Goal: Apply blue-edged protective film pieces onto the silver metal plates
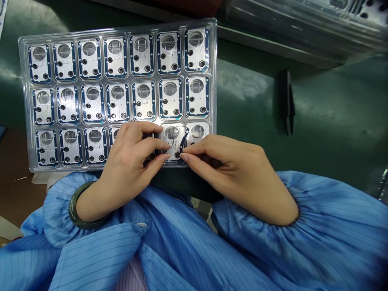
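A clear plastic tray (215, 81) lies on a green mat and holds several silver metal plates (169, 99) with blue rims, in three rows. My left hand (130, 169) rests on the tray's bottom row, fingers curled over a plate there. My right hand (236, 173) pinches a thin curved black strip (183, 141) between thumb and forefinger, just above a bottom-row plate (171, 139). Both hands' fingertips nearly meet at that plate. I wear blue striped sleeves and a dark green bangle (75, 210) on the left wrist.
Black tweezers (287, 101) lie on the green mat (333, 121) to the right of the tray. Stacked clear trays (303, 24) sit at the back right. A brown surface (15, 190) shows at the left edge.
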A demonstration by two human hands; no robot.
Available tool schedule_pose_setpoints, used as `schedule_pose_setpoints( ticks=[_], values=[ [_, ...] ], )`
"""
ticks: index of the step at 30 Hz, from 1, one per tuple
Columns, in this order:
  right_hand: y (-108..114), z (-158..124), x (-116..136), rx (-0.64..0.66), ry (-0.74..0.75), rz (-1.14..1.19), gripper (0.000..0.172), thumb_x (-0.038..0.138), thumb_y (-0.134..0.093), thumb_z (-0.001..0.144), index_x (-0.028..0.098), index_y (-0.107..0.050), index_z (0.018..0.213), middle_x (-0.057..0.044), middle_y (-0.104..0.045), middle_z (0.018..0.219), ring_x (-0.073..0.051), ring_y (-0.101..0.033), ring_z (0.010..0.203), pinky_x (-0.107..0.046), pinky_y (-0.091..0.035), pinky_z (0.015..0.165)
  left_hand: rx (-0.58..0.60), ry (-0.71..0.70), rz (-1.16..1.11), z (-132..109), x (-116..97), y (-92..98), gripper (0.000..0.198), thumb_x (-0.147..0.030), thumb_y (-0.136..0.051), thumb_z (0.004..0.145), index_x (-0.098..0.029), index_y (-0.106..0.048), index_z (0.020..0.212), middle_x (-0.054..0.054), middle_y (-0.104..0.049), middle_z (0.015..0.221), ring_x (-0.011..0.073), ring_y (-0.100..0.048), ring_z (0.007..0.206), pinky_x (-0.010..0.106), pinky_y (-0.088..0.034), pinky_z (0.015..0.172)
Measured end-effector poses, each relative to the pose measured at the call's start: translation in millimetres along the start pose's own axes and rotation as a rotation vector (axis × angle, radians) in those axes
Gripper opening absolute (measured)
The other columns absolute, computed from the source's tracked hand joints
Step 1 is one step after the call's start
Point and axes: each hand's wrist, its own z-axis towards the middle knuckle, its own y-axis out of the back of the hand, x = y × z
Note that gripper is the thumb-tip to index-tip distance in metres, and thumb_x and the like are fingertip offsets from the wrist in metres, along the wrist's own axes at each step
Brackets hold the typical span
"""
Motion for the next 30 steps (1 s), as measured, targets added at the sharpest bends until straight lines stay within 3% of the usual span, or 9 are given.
schedule_pose_setpoints(
  ticks=[17,30],
  values=[
    [-0.9,2.1,-2.9,-0.025,-0.057,0.123,0.010,0.019,-0.060,0.084,0.023,-0.065,0.076,0.002,-0.062,0.067,-0.012,-0.057,0.058,-0.025,-0.044,0.056,0.012,0.004,0.029,1.0,-1.2,-2.0,0.010,-0.020,-0.061,0.085,-0.022,-0.062,0.094,0.007,-0.060,0.114,0.0226,-0.054,0.105,0.045,-0.044,0.092],
    [-5.3,1.3,-4.3,-0.034,-0.051,0.043,0.008,0.018,-0.061,0.083,0.023,-0.063,0.076,0.002,-0.063,0.068,-0.014,-0.059,0.061,-0.028,-0.043,0.056,0.037,0.020,0.002,2.3,-2.1,0.4,0.011,-0.018,-0.062,0.083,-0.023,-0.061,0.093,0.006,-0.060,0.112,0.0232,-0.055,0.108,0.044,-0.045,0.092]
  ],
)
